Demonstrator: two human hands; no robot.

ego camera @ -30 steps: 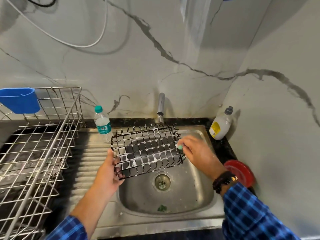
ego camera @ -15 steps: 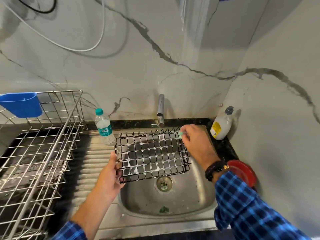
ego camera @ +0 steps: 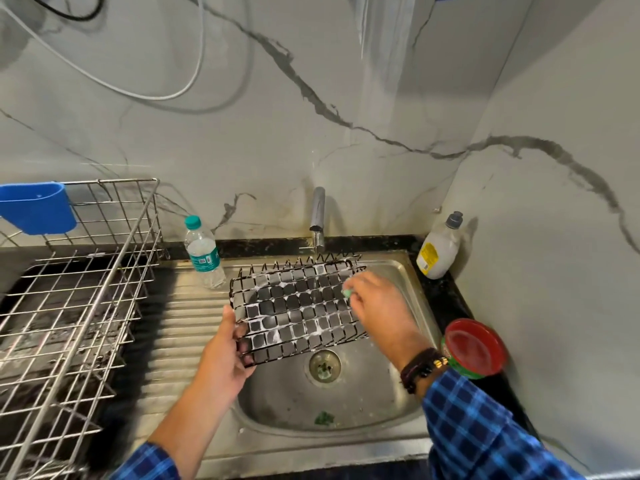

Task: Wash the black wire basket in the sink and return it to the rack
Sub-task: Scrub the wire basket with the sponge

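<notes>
- Steel sink point(ego camera: 398, 403), centre frame; rack point(ego camera: 69, 306) at left.
- Left hand point(ego camera: 225, 355) grips soapy basket point(ego camera: 298, 306) by its left edge, over sink.
- Right hand point(ego camera: 377, 299) pinches green scrubber point(ego camera: 347, 292) against basket's right side.

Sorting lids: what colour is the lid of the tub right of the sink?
Red lid, seen clearly in the head view.

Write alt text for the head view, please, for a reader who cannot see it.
Over a steel sink, the left hand grips a soapy black wire basket by its left edge while the right hand pinches a green scrubber against it. A metal rack stands to the left.
</notes>
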